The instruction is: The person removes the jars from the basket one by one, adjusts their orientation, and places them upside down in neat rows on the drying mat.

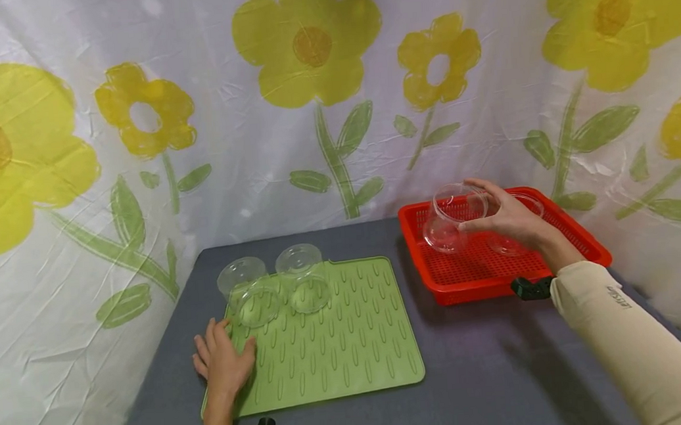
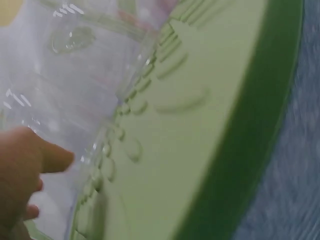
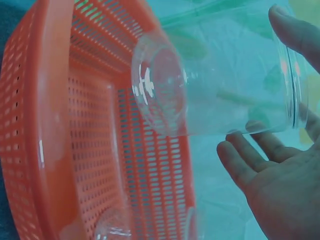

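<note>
My right hand (image 1: 514, 219) grips a clear plastic jar (image 1: 444, 230) near its rim, thumb on one side and fingers on the other. That jar is tilted above the red perforated basket (image 1: 471, 293); its ridged rim shows in the right wrist view. A second clear jar (image 1: 505, 246) is in the basket, partly hidden behind my hand. Two more clear jars (image 1: 250, 294) (image 1: 304, 281) stand side by side at the back left of the green ribbed mat (image 1: 350, 350). Over the mat's left edge is my left hand (image 1: 225, 362), fingers extended and holding nothing.
A dark grey cloth (image 1: 464, 375) covers the table under the mat and basket. Behind and at both sides hangs a white curtain (image 1: 237, 180) with yellow flowers, close to the basket's back rim. The basket stands right of the mat, with a gap between.
</note>
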{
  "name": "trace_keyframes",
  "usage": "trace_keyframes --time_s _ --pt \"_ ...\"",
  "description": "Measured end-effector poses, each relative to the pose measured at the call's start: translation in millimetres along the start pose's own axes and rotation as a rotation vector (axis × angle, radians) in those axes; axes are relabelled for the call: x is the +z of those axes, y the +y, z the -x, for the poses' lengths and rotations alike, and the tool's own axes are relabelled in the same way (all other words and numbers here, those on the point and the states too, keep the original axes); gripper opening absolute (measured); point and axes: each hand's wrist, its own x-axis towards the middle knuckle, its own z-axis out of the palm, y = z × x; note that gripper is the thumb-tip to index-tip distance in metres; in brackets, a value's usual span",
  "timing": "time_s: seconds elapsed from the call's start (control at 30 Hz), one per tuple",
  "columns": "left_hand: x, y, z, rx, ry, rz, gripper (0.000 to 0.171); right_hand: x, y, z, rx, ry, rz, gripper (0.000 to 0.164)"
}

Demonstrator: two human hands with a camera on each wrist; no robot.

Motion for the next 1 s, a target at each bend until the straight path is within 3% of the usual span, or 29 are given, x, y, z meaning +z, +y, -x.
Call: trace_keyframes --time_s 0.17,0.27,0.43,0.6,0.8,1.0 --pt "-2.7 17.5 -2.0 0.211 0.231 0.131 0.059 2.7 -12.4 4.6 -0.031 0.0 0.014 0.097" --pt "-9.6 32.0 -4.2 0.305 0.266 0.226 0.061 6.3 -20.5 6.0 -0.056 -0.012 0.006 0.094" --pt "-22.3 66.9 -5.0 0.35 0.174 0.379 0.065 12.9 -31.0 7.9 -0.116 -0.047 0.023 0.093" --pt "-25.6 104.6 -3.2 0.457 0.073 0.486 0.069 22.0 -40.6 10.5 -0.138 -0.078 0.024 0.092" --pt "-17.3 137.3 -2.0 0.535 -0.057 0.563 0.075 37.0 -50.6 12.3 -0.162 -0.127 -0.009 0.092" --pt "-4.3 164.1 -3.0 0.592 -0.159 0.566 0.083 50.5 -58.4 15.1 -0.216 -0.179 0.006 0.093"
